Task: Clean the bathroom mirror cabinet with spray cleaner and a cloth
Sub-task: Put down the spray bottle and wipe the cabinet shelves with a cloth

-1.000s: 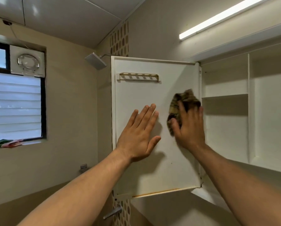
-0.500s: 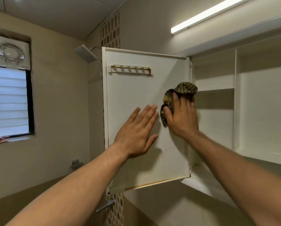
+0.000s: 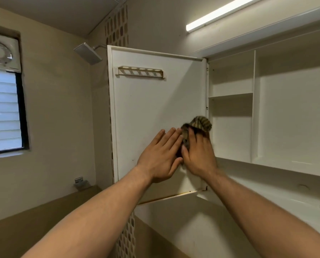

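The white cabinet door point(image 3: 151, 108) stands swung open to the left, its inner face toward me, with a slotted holder point(image 3: 139, 72) near its top. My left hand point(image 3: 160, 155) lies flat on the door's lower middle, fingers together, holding nothing. Right beside it my right hand point(image 3: 198, 155) presses a striped brown cloth point(image 3: 200, 124) against the door near the hinge edge. The cloth bunches out above my fingers. The white cabinet interior point(image 3: 270, 112) is open on the right, its shelves bare. No spray bottle is in view.
A shower head point(image 3: 87, 53) juts out behind the door's top left corner. A louvred window point(image 3: 4, 110) and an exhaust fan point(image 3: 0, 52) are on the left wall. A tube light point(image 3: 220, 14) glows above the cabinet. A ledge point(image 3: 274, 198) runs below the cabinet.
My right hand has slid the cloth down the door from its higher spot a moment ago, and now touches my left hand. The left hand stays flat on the door.
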The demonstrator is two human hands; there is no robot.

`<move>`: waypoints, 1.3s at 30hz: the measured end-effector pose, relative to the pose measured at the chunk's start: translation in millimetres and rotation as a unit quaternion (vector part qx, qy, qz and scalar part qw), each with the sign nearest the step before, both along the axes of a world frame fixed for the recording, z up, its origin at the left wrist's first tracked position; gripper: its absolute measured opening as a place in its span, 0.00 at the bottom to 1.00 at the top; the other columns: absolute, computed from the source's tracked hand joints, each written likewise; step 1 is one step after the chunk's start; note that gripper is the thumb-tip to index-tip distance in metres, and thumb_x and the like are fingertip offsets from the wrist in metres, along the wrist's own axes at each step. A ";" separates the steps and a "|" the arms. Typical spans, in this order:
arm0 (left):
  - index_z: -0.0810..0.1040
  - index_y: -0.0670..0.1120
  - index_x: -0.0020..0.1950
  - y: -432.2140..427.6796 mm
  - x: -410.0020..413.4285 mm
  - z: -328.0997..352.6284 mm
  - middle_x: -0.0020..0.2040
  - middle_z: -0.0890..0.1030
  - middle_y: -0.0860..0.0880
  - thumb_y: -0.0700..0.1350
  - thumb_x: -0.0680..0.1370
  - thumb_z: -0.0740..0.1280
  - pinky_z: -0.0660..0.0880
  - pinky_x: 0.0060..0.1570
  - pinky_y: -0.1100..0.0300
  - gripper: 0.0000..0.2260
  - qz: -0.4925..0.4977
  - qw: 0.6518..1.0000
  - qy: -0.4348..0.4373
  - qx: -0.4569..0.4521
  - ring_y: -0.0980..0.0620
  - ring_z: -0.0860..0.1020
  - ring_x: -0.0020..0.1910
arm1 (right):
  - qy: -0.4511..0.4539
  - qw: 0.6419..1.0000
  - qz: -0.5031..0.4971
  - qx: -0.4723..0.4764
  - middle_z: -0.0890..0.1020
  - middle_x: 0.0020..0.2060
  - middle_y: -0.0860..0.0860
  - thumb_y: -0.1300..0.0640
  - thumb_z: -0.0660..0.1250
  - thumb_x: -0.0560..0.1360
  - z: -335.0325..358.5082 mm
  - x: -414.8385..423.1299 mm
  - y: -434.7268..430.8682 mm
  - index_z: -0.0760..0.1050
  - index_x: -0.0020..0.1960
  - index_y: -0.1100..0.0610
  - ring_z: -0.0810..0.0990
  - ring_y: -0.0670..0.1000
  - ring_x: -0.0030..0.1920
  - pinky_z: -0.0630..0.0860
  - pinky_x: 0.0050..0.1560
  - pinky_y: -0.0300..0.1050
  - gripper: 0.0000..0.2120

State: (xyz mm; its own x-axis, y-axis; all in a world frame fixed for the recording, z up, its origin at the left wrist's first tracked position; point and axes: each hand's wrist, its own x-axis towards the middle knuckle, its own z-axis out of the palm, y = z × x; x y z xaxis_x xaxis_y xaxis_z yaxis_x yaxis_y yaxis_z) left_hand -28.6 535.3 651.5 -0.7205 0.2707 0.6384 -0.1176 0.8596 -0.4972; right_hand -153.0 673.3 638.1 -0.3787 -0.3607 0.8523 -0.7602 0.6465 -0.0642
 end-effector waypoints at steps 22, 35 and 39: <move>0.51 0.41 0.84 -9.4 -3.5 -6.7 0.84 0.48 0.42 0.58 0.85 0.47 0.42 0.82 0.47 0.31 -0.034 0.999 0.041 -0.013 0.44 0.45 0.84 | -0.056 0.961 0.044 -0.267 0.63 0.78 0.61 0.47 0.52 0.83 76.5 -12.4 -25.0 0.58 0.80 0.58 0.61 0.61 0.77 0.61 0.77 0.56 0.28; 0.61 0.39 0.81 33.9 -20.5 -9.7 0.83 0.57 0.39 0.54 0.85 0.56 0.45 0.82 0.46 0.29 -0.111 0.991 0.071 -0.024 0.43 0.53 0.83 | -0.129 0.970 0.031 -0.201 0.73 0.72 0.56 0.50 0.53 0.85 -2.4 -9.3 14.7 0.58 0.80 0.54 0.74 0.58 0.68 0.75 0.61 0.53 0.24; 0.64 0.39 0.80 39.4 -21.3 -1.6 0.82 0.58 0.39 0.54 0.84 0.55 0.44 0.81 0.45 0.28 -0.094 0.991 0.086 -0.039 0.42 0.54 0.83 | -0.042 0.980 -0.020 -0.196 0.74 0.70 0.58 0.58 0.58 0.82 65.1 -36.0 30.9 0.64 0.77 0.57 0.73 0.60 0.68 0.74 0.64 0.56 0.24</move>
